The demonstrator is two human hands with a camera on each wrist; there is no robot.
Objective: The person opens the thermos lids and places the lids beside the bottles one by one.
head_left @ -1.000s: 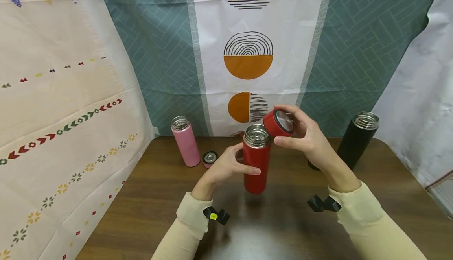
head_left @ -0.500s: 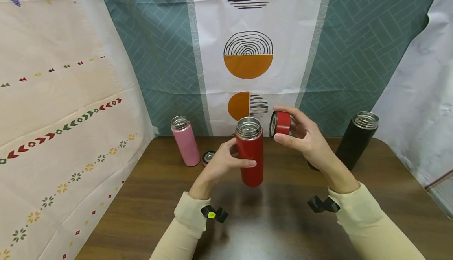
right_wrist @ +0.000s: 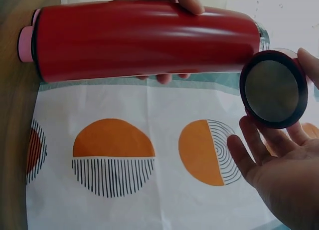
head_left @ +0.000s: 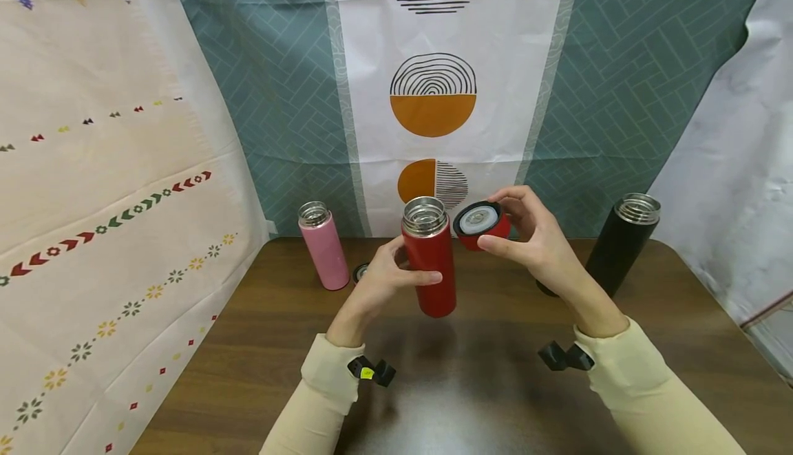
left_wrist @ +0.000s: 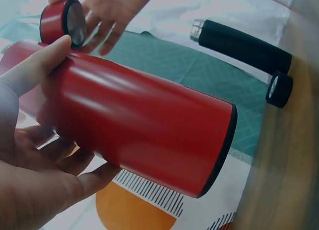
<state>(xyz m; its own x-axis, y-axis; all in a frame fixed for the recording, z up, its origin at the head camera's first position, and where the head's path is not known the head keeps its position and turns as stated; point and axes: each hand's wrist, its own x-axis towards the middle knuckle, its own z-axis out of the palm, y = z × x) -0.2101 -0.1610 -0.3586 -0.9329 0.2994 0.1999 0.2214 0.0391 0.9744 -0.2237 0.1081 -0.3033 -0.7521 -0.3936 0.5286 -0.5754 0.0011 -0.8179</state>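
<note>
My left hand grips a red thermos bottle round its body and holds it above the table, slightly tilted. The bottle's steel threaded mouth is uncovered. Just right of that mouth, my right hand pinches the red screw lid by its side, with its pale inner face turned up toward the head camera. In the left wrist view, the thumb lies across the red bottle. The right wrist view shows the lid's flat dark-rimmed top beside the bottle's neck.
A pink thermos stands open at the back left, its lid partly hidden behind my left hand. At the back right stands an open black thermos; its black lid lies beside it. A patterned cloth hangs behind the wooden table.
My left hand has moved the red bottle up and to the left. My right hand has turned the lid over, from its top facing the head camera to its inner face showing.
</note>
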